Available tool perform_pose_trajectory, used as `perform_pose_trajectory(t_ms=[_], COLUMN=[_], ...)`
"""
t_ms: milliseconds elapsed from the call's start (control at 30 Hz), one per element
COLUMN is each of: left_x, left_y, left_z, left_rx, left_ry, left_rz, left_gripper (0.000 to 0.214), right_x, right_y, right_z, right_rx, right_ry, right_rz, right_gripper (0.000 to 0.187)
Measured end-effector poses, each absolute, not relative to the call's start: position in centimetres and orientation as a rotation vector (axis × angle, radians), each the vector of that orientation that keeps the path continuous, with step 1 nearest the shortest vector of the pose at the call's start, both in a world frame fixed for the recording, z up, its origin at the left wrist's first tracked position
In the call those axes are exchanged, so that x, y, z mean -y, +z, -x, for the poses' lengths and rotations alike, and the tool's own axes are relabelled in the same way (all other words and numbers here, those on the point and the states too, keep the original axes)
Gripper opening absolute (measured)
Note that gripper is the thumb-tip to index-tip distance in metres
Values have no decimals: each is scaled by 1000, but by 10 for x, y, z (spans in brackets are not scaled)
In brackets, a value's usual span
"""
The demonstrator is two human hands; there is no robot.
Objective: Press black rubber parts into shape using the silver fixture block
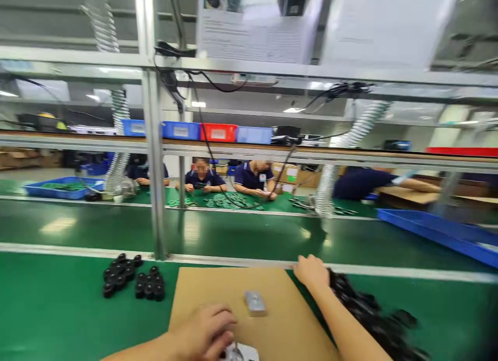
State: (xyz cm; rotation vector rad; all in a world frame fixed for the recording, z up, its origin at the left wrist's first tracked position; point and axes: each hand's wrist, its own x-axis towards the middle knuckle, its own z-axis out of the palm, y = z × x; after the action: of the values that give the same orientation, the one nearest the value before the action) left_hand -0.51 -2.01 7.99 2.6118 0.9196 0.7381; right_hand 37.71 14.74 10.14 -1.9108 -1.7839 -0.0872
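Note:
My left hand [204,332] is closed near the bottom edge, gripping a small metal-and-white object [235,352] that is mostly cut off by the frame. My right hand [311,272] reaches forward to the far right edge of a brown cardboard sheet [280,319], fingers curled down onto a pile of black parts [373,311]; what the fingers hold is hidden. A small silver metal block [254,302] lies on the cardboard between my hands.
Two clusters of black round caps [132,280] sit left of the cardboard on the green bench. A conveyor belt [241,231] and a metal frame post [153,158] lie ahead. Several people work across it. A blue tray [443,231] sits at right.

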Motion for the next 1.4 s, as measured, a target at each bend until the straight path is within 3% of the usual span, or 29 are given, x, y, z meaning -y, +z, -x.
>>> perform_pose_trajectory(t_ms=[100,267,367,467,567,700,933,1133,1400], left_x=[5,-12,-18,-24,-26,-20,-2,10,3], left_y=[109,143,148,146,144,151,158,111,52], left_z=[22,84,110,117,112,104,79,22,2], left_rx=[-1346,-1756,-1979,-2127,-2211,-2204,-2020,-1694,-1234], left_ry=[302,-124,-321,-439,-473,-367,-63,278,1030], left_rz=[-2600,-2493,-2382,-2271,-2202,-2227,-2256,-2232,-1669], left_gripper=[39,60,66,57,33,25,29,27,25], right_x=[-160,-150,-137,-125,-117,-115,-98,-51,-25], right_y=[96,82,71,65,65,66,53,64,72], right_z=[-374,-368,-354,-336,-330,-332,-275,-236,-217], right_rx=[1861,1982,2004,1923,1864,1805,1711,1704,1172], right_ry=[-87,-148,38,400,515,561,865,907,1407], right_rz=[2084,2030,1877,1645,1533,1505,1161,954,852], right_gripper=[3,17,28,34,26,18,46,47,58])
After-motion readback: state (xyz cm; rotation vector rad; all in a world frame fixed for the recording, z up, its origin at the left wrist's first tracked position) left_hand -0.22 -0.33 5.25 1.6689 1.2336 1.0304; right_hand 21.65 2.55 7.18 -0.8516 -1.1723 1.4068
